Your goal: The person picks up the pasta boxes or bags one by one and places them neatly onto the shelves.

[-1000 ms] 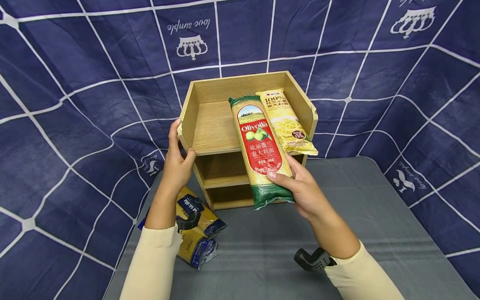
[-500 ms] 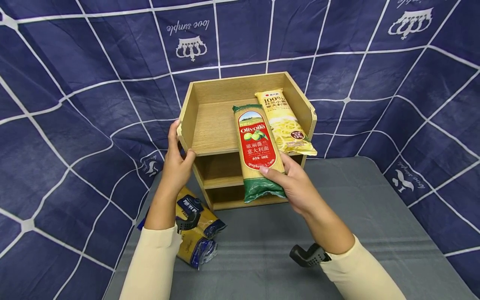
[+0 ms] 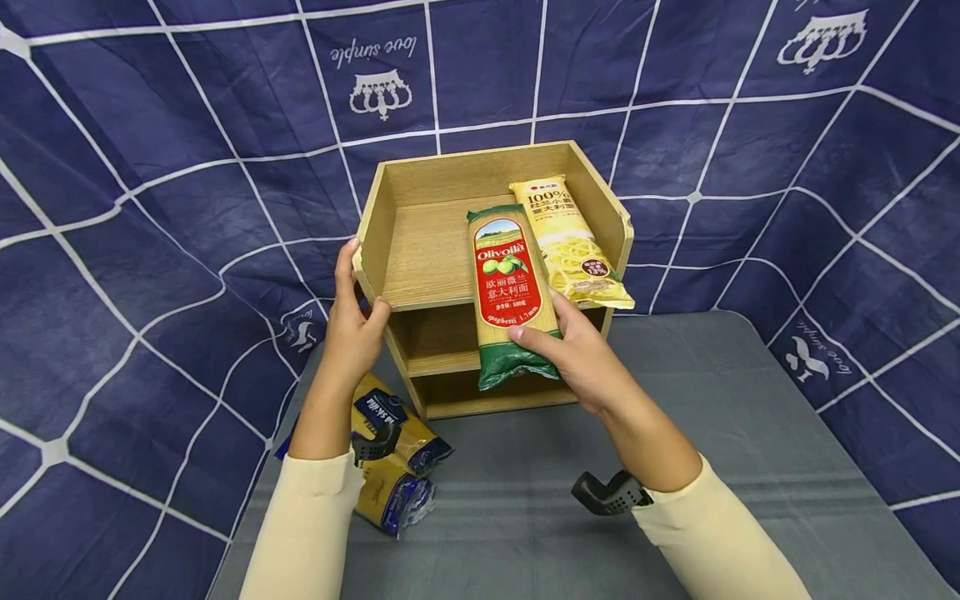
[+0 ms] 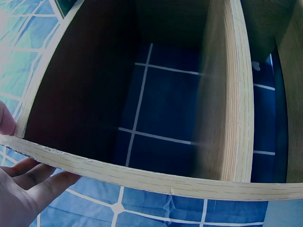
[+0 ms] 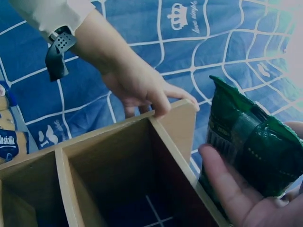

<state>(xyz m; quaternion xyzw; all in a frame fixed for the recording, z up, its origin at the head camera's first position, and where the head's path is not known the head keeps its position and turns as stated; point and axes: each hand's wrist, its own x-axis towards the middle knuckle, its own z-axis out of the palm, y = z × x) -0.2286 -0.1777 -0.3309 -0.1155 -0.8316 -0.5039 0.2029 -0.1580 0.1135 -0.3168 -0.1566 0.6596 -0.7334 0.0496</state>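
Observation:
My right hand (image 3: 581, 350) grips the lower end of a spaghetti packet (image 3: 513, 292) with a red label and green ends, thumb on its front. The packet slants over the front edge of a small wooden shelf unit (image 3: 427, 250); whether it touches the top board I cannot tell. In the right wrist view its green end (image 5: 255, 142) lies against the fingers. My left hand (image 3: 352, 325) holds the unit's left side at the top front corner, thumb on the front edge and fingers outside. A yellow pasta packet (image 3: 573, 246) lies on the top board by the right wall.
Yellow and blue pasta packets (image 3: 393, 492) lie on the grey cloth (image 3: 525, 517) left of the unit, partly behind the left forearm. Two compartments (image 3: 442, 333) open below the top board. A blue checked cloth (image 3: 487, 67) hangs behind.
The right hand and the spaghetti packet have moved left and a little toward the unit, and the packet's far end has dropped. The left hand stays on the unit.

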